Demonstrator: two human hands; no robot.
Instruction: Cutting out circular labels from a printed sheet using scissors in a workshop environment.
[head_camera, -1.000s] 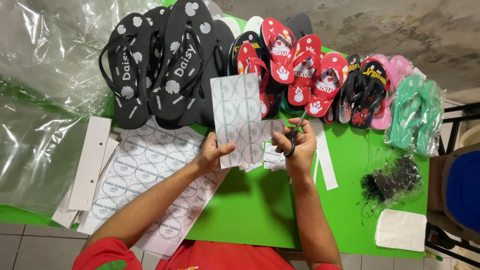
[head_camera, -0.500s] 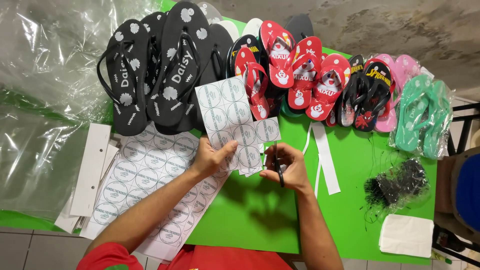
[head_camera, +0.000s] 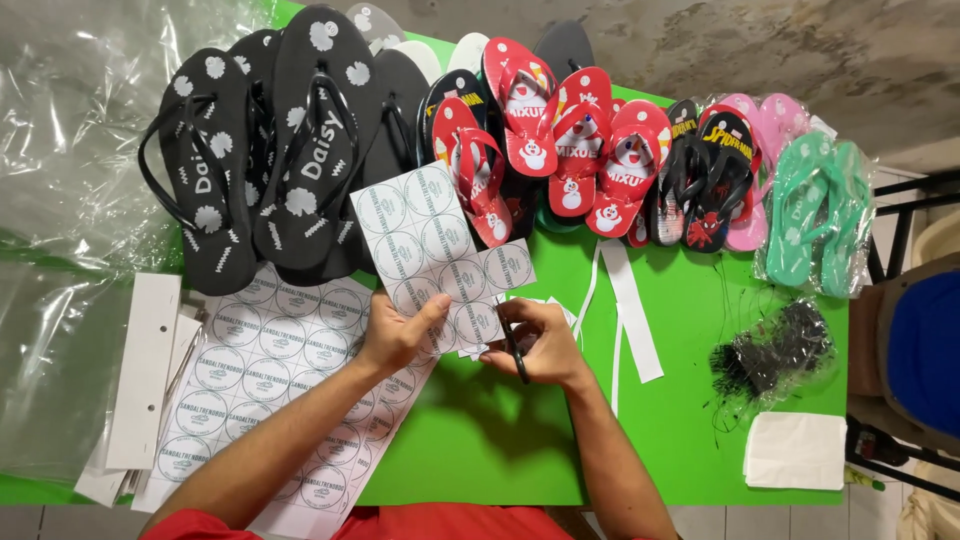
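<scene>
left hand (head_camera: 395, 335) raised over the green table (head_camera: 480, 450), thumb on top, pinching the lower edge of a sheet of round labels (head_camera: 435, 250). right hand (head_camera: 535, 340) just beside, fingers curled shut around black scissors (head_camera: 515, 350), blades at the sheet's lower right corner. sheet tilted, reaching up toward the black sandals (head_camera: 300, 150) and red sandals (head_camera: 560, 130).

Bright, even light — sharp (soft shadows)

Green table (head_camera: 480, 450); black sandals (head_camera: 300, 150) with white flowers; red sandals (head_camera: 590, 140) with white figures; pink pair (head_camera: 765, 130); mint pair (head_camera: 815, 210); white sheet (head_camera: 430, 250) of round labels.
</scene>
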